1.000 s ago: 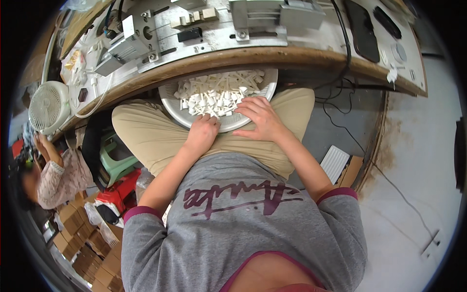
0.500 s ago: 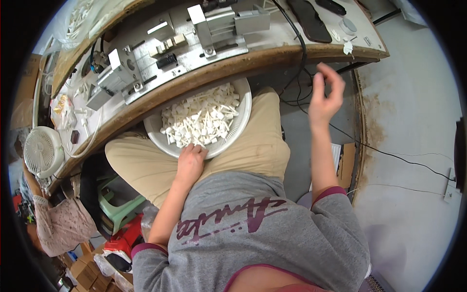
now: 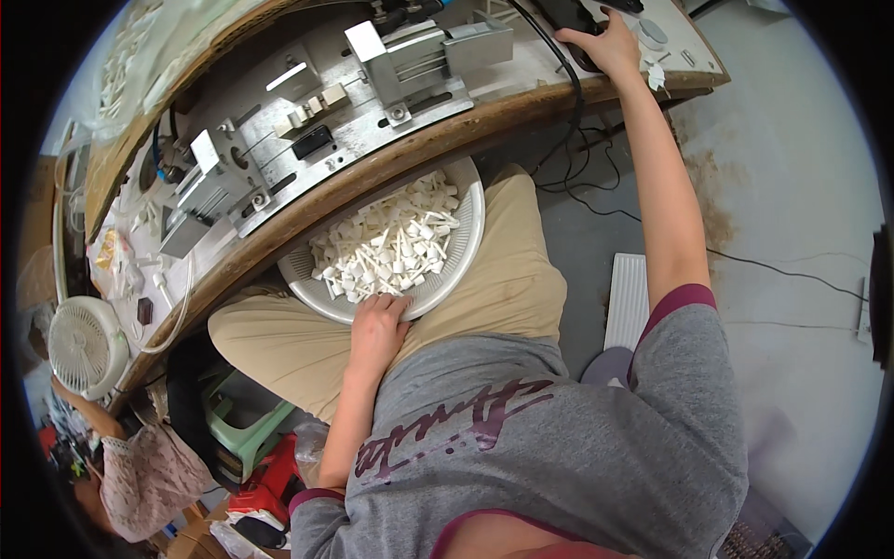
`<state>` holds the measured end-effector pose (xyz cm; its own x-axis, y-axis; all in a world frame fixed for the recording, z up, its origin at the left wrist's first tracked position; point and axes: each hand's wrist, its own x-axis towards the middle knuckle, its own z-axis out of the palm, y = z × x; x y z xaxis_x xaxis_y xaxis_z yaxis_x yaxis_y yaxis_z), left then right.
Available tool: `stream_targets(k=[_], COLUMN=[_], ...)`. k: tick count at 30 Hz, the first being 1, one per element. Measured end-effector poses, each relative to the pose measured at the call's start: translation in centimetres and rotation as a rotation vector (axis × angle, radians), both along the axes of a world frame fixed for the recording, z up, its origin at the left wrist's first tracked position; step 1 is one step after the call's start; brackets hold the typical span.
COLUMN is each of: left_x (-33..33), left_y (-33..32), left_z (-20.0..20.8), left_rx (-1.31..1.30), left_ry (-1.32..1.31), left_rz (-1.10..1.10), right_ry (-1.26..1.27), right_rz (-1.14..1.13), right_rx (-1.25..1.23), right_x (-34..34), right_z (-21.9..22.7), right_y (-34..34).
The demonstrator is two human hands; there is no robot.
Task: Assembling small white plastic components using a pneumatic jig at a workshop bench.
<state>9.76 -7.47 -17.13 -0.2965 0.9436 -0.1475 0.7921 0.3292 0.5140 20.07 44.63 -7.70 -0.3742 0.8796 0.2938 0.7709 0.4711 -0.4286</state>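
Observation:
A white plastic basin (image 3: pixel 473 238) rests on my lap, heaped with small white plastic parts (image 3: pixel 396 238) that have thin stems and wider heads. My left hand (image 3: pixel 380 321) is closed over its near rim, fingertips on the inner side. Stretched out to the far right, my right hand (image 3: pixel 610 48) is on a dark phone (image 3: pixel 583 58) lying on the workbench. Thumb and fingers sit around the phone's sides, and the palm covers part of it.
Metal fixtures (image 3: pixel 400 65) and a small black block (image 3: pixel 312 142) stand on the bench (image 3: pixel 484 121). Black cables (image 3: pixel 575 102) hang over its edge. At left are a white fan (image 3: pixel 88 345), a green stool (image 3: pixel 247 433) and another person's sleeve (image 3: pixel 154 475).
My right hand has moved up and forward from the air beside the bench onto the phone. My left hand stays at the basin's rim, and the view has shifted slightly.

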Motion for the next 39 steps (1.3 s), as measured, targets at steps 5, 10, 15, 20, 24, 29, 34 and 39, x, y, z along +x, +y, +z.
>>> stream_targets(k=[5, 10, 15, 20, 24, 29, 34, 39], left_x=[0.1, -0.2, -0.5, -0.5, 5.8, 7.4, 8.6, 6.2], left_y=[0.4, 1.0, 2.8, 4.3, 10.6, 9.3, 6.8, 8.7], left_z=[1.7, 5.5, 11.7, 16.8, 23.8, 29.9, 30.3, 26.9], left_rx=[0.030, 0.209, 0.470, 1.143, 2.298, 2.332, 1.456, 1.548], left_ry=[-0.209, -0.413, -0.263, -0.056, -0.657, -2.395, -3.414, -2.805], left_rz=[0.131, 0.353, 0.173, 0.129, 0.145, -0.496, -0.855, -1.172], right_ry=[0.047, 0.076, 0.303, 1.124, 0.534, 0.882, 0.828, 0.782], right_rz=[-0.114, -0.026, 0.074, 0.359, -0.349, 0.766, 0.945, 1.030], right_rx=[-0.137, -0.142, 0.422, 0.109, 0.759, 0.828, 0.791, 0.808], right_x=[-1.0, -0.5, 2.5, 1.0, 2.6, -0.1, -1.4, -2.3], right_z=[2.5, 2.7, -0.3, 5.9, 10.3, 10.0, 8.2, 9.0], right_y=[-2.8, -3.9, -5.3, -22.4, -32.1, -35.4, -35.2, -33.6])
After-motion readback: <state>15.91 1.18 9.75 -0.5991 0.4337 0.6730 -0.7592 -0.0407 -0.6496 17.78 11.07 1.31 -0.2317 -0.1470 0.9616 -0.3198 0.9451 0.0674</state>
